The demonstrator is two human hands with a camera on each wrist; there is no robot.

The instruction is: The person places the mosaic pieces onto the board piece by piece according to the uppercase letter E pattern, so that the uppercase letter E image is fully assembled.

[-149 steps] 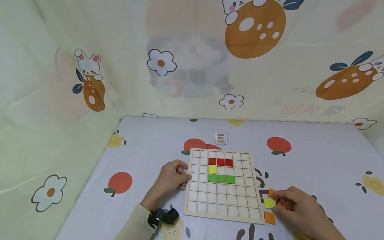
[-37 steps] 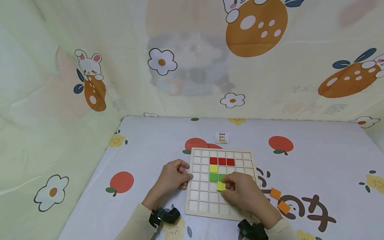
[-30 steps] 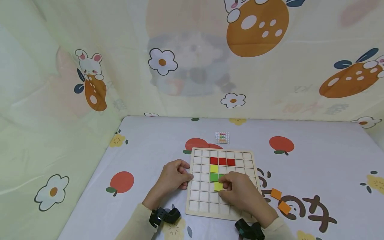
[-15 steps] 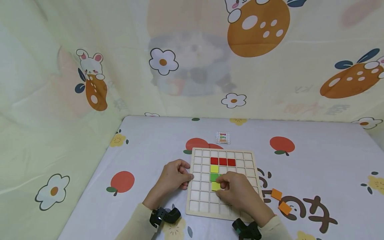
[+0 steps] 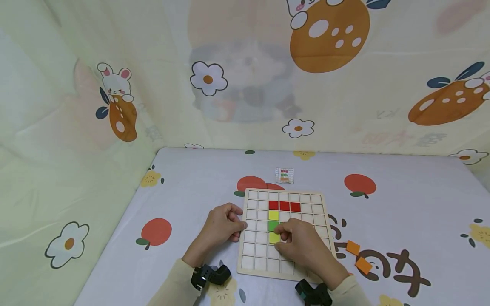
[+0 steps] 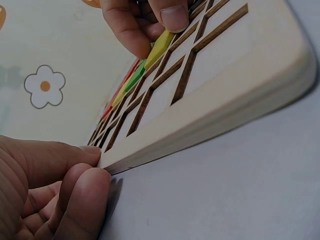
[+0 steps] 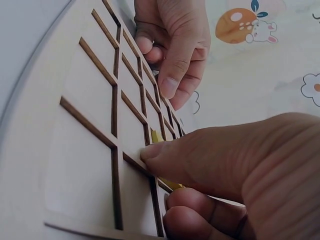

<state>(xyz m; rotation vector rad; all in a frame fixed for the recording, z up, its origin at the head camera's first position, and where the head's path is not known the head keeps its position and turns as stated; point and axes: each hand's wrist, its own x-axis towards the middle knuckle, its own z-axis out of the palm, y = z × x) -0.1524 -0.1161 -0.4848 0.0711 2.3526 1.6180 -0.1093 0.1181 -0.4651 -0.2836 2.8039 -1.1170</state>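
Observation:
The wooden grid board [image 5: 257,264] lies on the tabletop, with three red tiles [image 5: 284,206] in one row and a yellow tile [image 5: 273,215] beneath the leftmost. A green tile [image 5: 273,226] shows below that; my right hand hides the rest of its row. With thumb and fingers, my right hand [image 5: 304,243] pinches another yellow tile [image 5: 274,238] at the cell under the green one. In the left wrist view this yellow tile [image 6: 159,49] sits a little raised and tilted. My left hand [image 5: 221,223] grips the board's left edge between thumb and curled fingers.
Two orange tiles [image 5: 353,247] lie on the cloth right of the board; a sliver of another orange piece peeks out by my right wrist. A small printed pattern card [image 5: 284,175] lies behind the board. Patterned curtains hang at the back and left.
My right hand has come from the loose tiles at the right onto the board with a yellow tile, then slid slightly left to the cell under the first green tile. The left hand stays.

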